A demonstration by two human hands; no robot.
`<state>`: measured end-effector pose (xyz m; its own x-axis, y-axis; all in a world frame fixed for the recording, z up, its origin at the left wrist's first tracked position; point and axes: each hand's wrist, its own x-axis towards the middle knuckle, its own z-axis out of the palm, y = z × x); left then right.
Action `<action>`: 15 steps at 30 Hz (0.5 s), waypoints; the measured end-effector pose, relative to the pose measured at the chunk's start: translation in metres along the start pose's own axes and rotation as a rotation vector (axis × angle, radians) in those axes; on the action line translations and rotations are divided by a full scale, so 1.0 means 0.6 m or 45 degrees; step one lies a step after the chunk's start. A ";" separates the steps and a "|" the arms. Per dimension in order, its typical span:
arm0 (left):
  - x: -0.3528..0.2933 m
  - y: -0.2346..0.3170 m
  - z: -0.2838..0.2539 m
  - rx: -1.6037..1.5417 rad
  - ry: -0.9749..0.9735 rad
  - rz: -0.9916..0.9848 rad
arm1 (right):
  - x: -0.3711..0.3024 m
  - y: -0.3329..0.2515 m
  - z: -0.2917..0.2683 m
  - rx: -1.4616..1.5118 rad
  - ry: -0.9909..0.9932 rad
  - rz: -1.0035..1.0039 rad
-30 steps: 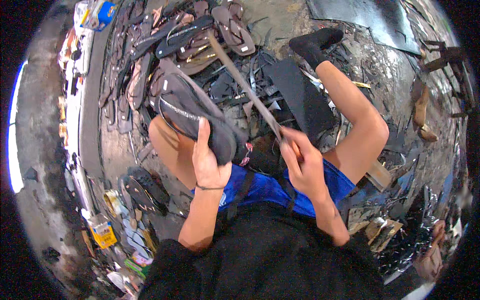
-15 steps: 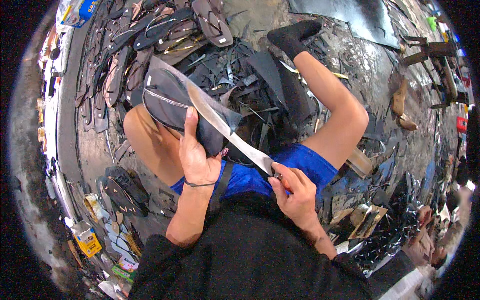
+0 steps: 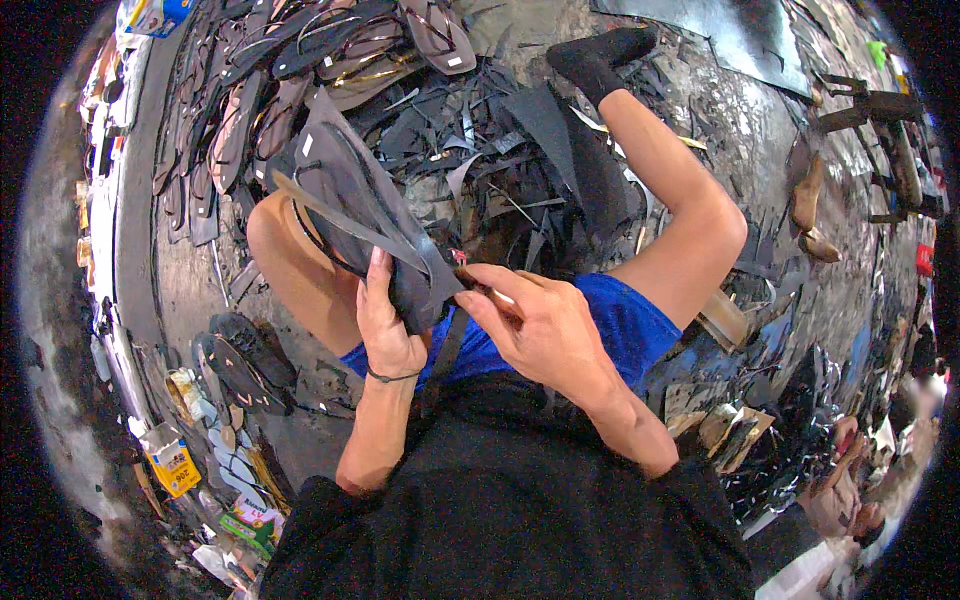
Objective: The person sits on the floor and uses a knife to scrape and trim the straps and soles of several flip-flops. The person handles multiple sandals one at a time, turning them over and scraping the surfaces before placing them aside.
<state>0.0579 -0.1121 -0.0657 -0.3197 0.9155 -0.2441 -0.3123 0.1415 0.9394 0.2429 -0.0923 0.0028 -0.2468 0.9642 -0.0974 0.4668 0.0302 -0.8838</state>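
My left hand (image 3: 388, 318) is closed round the heel half of a dark flip-flop (image 3: 365, 185), its thumb lying along the upper side. The flip-flop is held tilted over my lap, toe end pointing away, with untrimmed dark sheet around its edge. My right hand (image 3: 545, 325) is closed round the handle of a long knife (image 3: 335, 212). Its blade slants across the flip-flop, the tip out past the left side near my left knee. Most of the handle is hidden by my fingers, and the blade partly hides the strap.
Rows of finished-looking flip-flops (image 3: 285, 60) lie at the far left. Black offcuts (image 3: 480, 140) heap up between my legs. A large dark sheet (image 3: 740, 45) lies at the far right, with wooden shoe lasts (image 3: 807, 195) and a small stool (image 3: 870, 105). A yellow box (image 3: 172, 465) stands at lower left.
My right hand has moved left and up toward the flip-flop, carrying the knife along, so its blade now crosses the sole. The flip-flop has turned in my left hand.
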 end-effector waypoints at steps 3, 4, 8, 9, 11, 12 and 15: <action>0.004 0.008 -0.002 -0.164 0.069 -0.217 | -0.013 -0.001 0.010 0.029 0.043 -0.012; 0.008 0.014 -0.003 -0.347 0.120 -0.392 | -0.034 0.000 0.010 0.056 0.039 0.015; -0.003 0.037 0.019 -0.591 0.130 -0.403 | -0.088 0.019 -0.013 0.083 -0.019 0.186; -0.002 0.039 0.022 -0.554 0.070 -0.421 | -0.079 0.020 -0.008 0.082 0.004 0.171; 0.001 0.051 0.019 -0.477 -0.038 -0.412 | -0.043 0.024 0.009 0.093 0.035 0.099; -0.002 0.049 0.014 -0.482 -0.028 -0.424 | -0.029 0.030 0.020 0.030 -0.016 0.112; 0.012 0.051 0.018 -0.513 -0.021 -0.422 | 0.006 0.057 0.070 0.044 0.057 0.127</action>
<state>0.0558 -0.0970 -0.0360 -0.1325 0.8523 -0.5060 -0.7150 0.2714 0.6443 0.2226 -0.0991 -0.0469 -0.1622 0.9727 -0.1659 0.4577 -0.0748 -0.8860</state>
